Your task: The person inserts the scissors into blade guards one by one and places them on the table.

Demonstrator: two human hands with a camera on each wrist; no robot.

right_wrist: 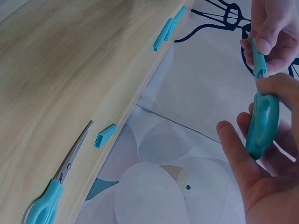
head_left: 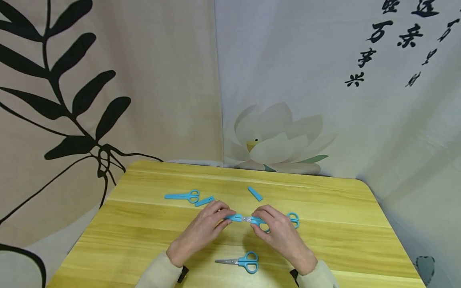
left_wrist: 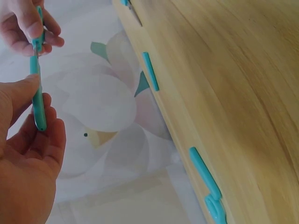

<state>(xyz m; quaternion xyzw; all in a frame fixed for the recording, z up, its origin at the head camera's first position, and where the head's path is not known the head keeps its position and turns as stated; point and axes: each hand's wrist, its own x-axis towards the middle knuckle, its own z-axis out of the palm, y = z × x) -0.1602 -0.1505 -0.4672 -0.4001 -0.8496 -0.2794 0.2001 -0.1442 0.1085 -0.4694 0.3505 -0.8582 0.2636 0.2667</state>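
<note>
My left hand (head_left: 205,227) pinches a blue blade cover (head_left: 235,217) between thumb and fingers above the middle of the table. Facing it, my right hand (head_left: 280,232) grips a pair of blue-handled scissors (right_wrist: 266,121) by the handles. Their blades point left, in line with the cover. In the right wrist view, the tip end is at the cover's mouth (right_wrist: 259,69), with a short length of metal showing between cover and handles. How deep the tips sit inside is hidden.
Bare scissors (head_left: 243,262) lie near the front, blades leftward. Another pair's handles (head_left: 293,220) show behind my right hand. At the back left are covered scissors (head_left: 181,196) beside a loose cover (head_left: 204,201). Another loose cover (head_left: 255,193) lies at the back middle of the table (head_left: 342,248).
</note>
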